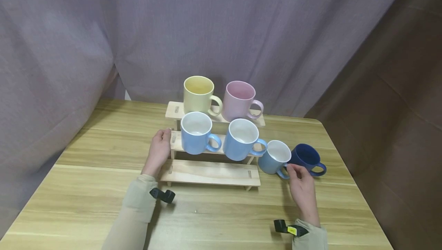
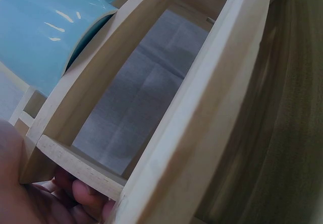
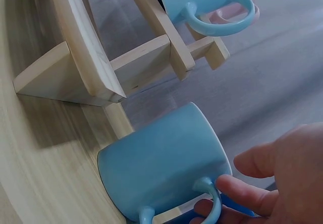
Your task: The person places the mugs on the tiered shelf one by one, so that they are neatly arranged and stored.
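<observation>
My left hand [image 1: 160,148] grips the left end of a three-tier wooden rack [image 1: 214,172] at its middle shelf; in the left wrist view its fingers [image 2: 86,196] curl behind the side support. Beside the rack's right end, a light blue mug [image 1: 274,158] with a white inside stands upright on the table. At that mug's handle is my right hand [image 1: 303,188]. The right wrist view shows a fingertip inside the handle loop [image 3: 214,204] and the index finger against its top, while the thumb [image 3: 255,161] is held apart from the mug.
On the top shelf stand a yellow mug [image 1: 198,96] and a pink mug [image 1: 238,102]. Two light blue mugs, one left [image 1: 196,136] and one right [image 1: 240,142], occupy the middle shelf. A dark blue mug [image 1: 305,158] stands behind my right hand. Grey curtains [image 1: 207,23] hang behind the table.
</observation>
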The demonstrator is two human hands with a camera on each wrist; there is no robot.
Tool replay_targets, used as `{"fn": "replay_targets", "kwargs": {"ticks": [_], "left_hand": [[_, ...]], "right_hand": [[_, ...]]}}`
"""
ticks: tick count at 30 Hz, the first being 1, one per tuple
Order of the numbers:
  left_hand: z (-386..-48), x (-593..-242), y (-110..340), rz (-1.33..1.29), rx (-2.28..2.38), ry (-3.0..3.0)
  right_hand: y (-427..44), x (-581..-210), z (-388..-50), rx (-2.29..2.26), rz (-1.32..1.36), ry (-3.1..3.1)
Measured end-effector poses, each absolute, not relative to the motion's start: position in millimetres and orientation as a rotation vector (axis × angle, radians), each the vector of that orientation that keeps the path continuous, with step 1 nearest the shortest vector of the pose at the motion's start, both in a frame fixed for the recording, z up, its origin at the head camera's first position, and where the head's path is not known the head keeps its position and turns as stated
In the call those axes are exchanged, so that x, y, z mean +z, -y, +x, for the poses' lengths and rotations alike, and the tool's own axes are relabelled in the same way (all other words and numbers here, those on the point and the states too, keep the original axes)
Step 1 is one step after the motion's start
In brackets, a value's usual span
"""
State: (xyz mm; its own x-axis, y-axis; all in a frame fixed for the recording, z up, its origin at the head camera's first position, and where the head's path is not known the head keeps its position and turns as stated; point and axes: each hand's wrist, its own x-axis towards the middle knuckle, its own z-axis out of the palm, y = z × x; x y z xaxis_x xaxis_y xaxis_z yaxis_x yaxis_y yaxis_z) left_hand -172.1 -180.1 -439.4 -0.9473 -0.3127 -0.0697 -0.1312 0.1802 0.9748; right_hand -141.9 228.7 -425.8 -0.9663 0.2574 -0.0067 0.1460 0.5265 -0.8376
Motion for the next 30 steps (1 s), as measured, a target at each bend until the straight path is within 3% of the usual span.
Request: {"fn": "replay_targets", "kwargs": {"ticks": [30], "left_hand": [[-171.5,-439.9,180.2,0.414,-1.879,2.294]], "right_hand": [[-237.7,-433.0,-139.5,1.252,-0.250,2.788]]}}
